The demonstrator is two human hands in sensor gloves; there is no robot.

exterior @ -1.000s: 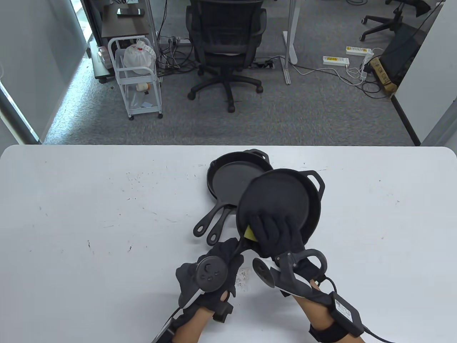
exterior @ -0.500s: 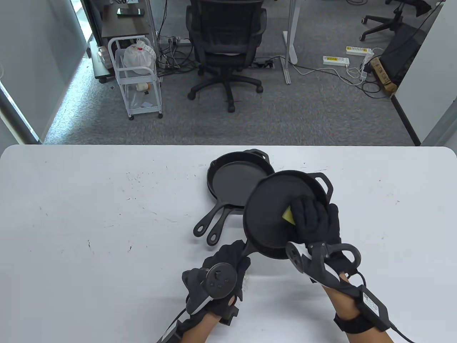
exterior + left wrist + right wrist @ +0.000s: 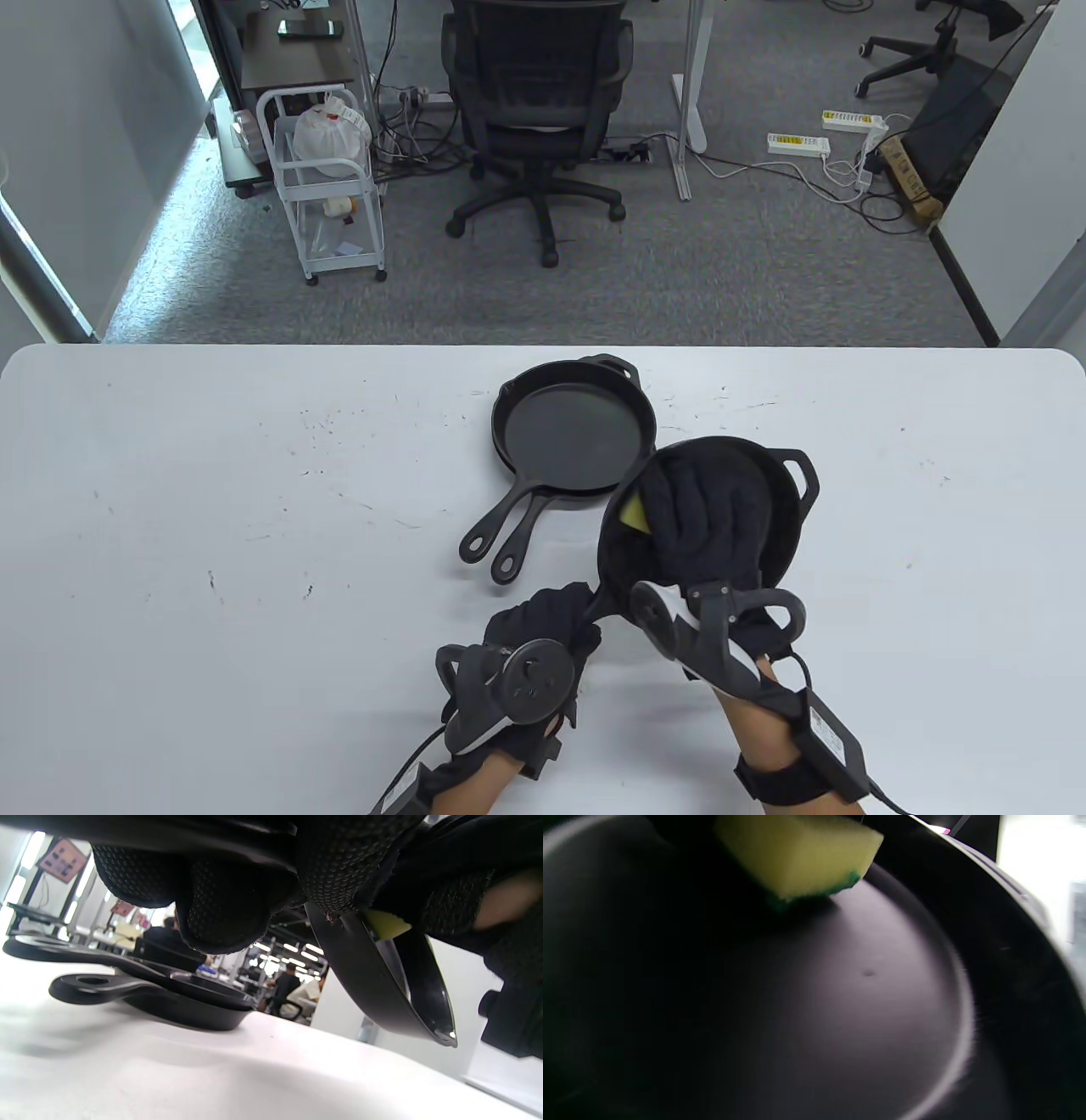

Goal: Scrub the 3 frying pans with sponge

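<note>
Two black cast-iron pans (image 3: 568, 433) lie stacked on the white table (image 3: 212, 509), with their handles (image 3: 501, 539) pointing to the near left. A third black pan (image 3: 776, 509) is tilted up off the table just right of them. My left hand (image 3: 560, 615) grips its handle at the near end. My right hand (image 3: 679, 492) lies inside this pan and holds a yellow sponge (image 3: 632, 512) against its floor. The right wrist view shows the sponge (image 3: 797, 853), green-backed, on the dark pan floor (image 3: 840, 1005). In the left wrist view the tilted pan (image 3: 373, 993) hangs above the table.
The stacked pans (image 3: 182, 1001) sit a short way left of the held pan. The table's far edge (image 3: 543, 346) borders a carpeted floor with an office chair (image 3: 539, 110) and a white cart (image 3: 327, 187).
The held pan has shifted right and tipped up more steeply, uncovering the stacked pans. My right hand slid the sponge from the pan's near left side toward its upper left.
</note>
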